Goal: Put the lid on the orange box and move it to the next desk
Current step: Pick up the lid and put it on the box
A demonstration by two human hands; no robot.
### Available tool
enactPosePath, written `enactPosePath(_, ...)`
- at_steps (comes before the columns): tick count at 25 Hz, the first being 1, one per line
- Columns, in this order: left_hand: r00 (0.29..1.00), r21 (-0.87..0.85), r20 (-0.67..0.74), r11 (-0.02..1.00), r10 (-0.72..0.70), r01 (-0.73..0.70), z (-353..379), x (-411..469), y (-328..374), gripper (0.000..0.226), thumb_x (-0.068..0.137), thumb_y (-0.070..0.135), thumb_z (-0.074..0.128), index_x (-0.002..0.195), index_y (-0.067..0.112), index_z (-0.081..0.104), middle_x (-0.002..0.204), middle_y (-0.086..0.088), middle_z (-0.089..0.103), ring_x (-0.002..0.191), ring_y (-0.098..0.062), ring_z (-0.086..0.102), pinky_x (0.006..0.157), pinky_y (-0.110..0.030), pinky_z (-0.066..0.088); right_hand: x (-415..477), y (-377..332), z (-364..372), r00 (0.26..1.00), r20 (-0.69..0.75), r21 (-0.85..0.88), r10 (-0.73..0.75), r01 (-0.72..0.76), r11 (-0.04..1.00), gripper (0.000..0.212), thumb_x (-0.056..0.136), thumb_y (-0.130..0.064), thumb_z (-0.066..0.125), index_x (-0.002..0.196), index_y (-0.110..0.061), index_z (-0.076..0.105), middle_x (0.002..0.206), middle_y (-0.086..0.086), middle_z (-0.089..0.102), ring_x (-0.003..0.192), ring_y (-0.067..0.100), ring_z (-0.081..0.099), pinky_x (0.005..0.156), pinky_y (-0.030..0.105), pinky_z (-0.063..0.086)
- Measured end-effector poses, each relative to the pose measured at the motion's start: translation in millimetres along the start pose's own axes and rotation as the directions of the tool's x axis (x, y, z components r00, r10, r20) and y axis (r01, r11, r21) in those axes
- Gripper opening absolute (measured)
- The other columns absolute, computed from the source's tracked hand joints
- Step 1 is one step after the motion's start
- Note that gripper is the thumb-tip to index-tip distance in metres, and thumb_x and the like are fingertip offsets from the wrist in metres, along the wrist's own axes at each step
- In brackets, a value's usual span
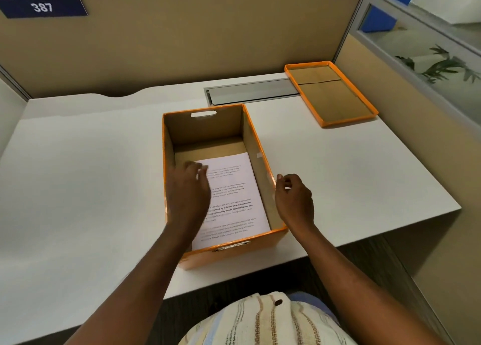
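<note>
An open orange box (256, 141) with brown cardboard inside stands in the middle of the white desk (91, 175). Printed paper sheets (234, 199) lie flat on its bottom. Its orange lid (330, 93) lies upside down at the desk's back right corner, apart from the box. My left hand (188, 191) hovers over the box's left wall, fingers spread, holding nothing. My right hand (292, 196) is just outside the box's right wall, fingers loosely curled, with nothing in it.
Beige partition walls (195, 37) enclose the desk at the back and right, with a blue "387" label (41, 6) at top left. A grey cable tray cover (250, 90) sits behind the box. The desk's front edge runs just before my torso.
</note>
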State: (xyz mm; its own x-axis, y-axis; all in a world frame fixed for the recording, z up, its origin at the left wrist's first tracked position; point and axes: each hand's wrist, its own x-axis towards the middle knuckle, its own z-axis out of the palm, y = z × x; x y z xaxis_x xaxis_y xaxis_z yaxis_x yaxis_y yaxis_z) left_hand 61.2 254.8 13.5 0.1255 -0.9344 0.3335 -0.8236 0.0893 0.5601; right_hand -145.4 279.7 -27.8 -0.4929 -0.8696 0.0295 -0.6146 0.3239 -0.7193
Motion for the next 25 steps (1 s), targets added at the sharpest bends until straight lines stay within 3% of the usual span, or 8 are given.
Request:
enactPosePath(3,0.989,-0.144,0.115,0.986,0.097,-0.08,23,0,51,0.027,0.095,0.02,0.051,0.102,0.006,0.071,0.101,-0.01,0.074,0.091,-0.022,0.062,0.079,-0.031,0.048,26,14,-8,0.999,-0.022,0.02,-0.028,0.029,0.999,0.028,0.093,-0.041,0.04,0.096,-0.018,0.057,0.088,-0.001,0.065,0.081,0.018,0.06,0.078,0.04,0.053)
enactPosePath(7,0.979,-0.128,0.203,0.992,0.03,-0.004,71,13,121,0.02,0.094,0.012,0.051,0.093,0.004,0.07,0.09,-0.012,0.072,0.074,-0.014,0.054,0.068,-0.025,0.04,79,47,-21,1.0,0.014,0.007,-0.028,0.028,1.0,0.029,0.093,-0.04,0.04,0.087,-0.017,0.056,0.074,-0.005,0.055,0.076,0.025,0.061,0.069,0.035,0.051)
enactPosePath(11,0.965,-0.043,0.261,0.999,0.014,-0.003,129,31,190,0.019,0.092,0.006,0.046,0.09,0.004,0.065,0.087,-0.014,0.07,0.082,-0.028,0.06,0.073,-0.04,0.051,139,80,-39,0.989,0.13,-0.046,-0.075,0.081,0.996,0.036,0.093,-0.044,0.037,0.081,-0.015,0.054,0.077,0.004,0.064,0.076,0.029,0.061,0.073,0.043,0.053)
enactPosePath(14,0.906,-0.047,0.411,0.99,-0.101,0.131,180,54,223,0.025,0.097,0.018,0.046,0.102,0.002,0.064,0.1,-0.015,0.07,0.093,-0.031,0.063,0.081,-0.038,0.05,190,108,-53,0.974,0.214,-0.138,-0.076,0.107,0.985,0.04,0.093,-0.045,0.035,0.079,-0.012,0.052,0.084,0.011,0.067,0.081,0.033,0.061,0.075,0.043,0.051)
enactPosePath(19,0.756,-0.027,0.569,0.912,-0.323,0.41,257,88,236,0.034,0.098,0.026,0.045,0.097,-0.005,0.061,0.105,-0.019,0.067,0.101,-0.034,0.06,0.084,-0.038,0.046,284,148,-65,0.965,0.261,-0.275,-0.001,0.075,0.958,0.045,0.093,-0.043,0.037,0.107,-0.004,0.056,0.111,0.018,0.063,0.105,0.039,0.055,0.089,0.047,0.045)
enactPosePath(22,0.674,-0.054,0.6,0.818,-0.432,0.572,300,112,238,0.034,0.097,0.021,0.046,0.096,-0.01,0.059,0.109,-0.022,0.066,0.091,-0.035,0.059,0.076,-0.04,0.047,345,165,-68,0.967,0.25,-0.288,0.043,0.032,0.957,0.045,0.092,-0.039,0.041,0.114,-0.003,0.055,0.12,0.019,0.058,0.113,0.04,0.051,0.092,0.047,0.041)
enactPosePath(25,0.616,-0.1,0.614,0.725,-0.494,0.681,330,140,243,0.025,0.096,0.022,0.047,0.087,0.0,0.056,0.098,-0.02,0.062,0.078,-0.026,0.049,0.069,-0.035,0.04,402,173,-70,0.983,0.176,-0.295,0.05,0.004,0.955,0.044,0.09,-0.036,0.046,0.113,0.001,0.055,0.12,0.023,0.055,0.113,0.043,0.048,0.092,0.048,0.042)
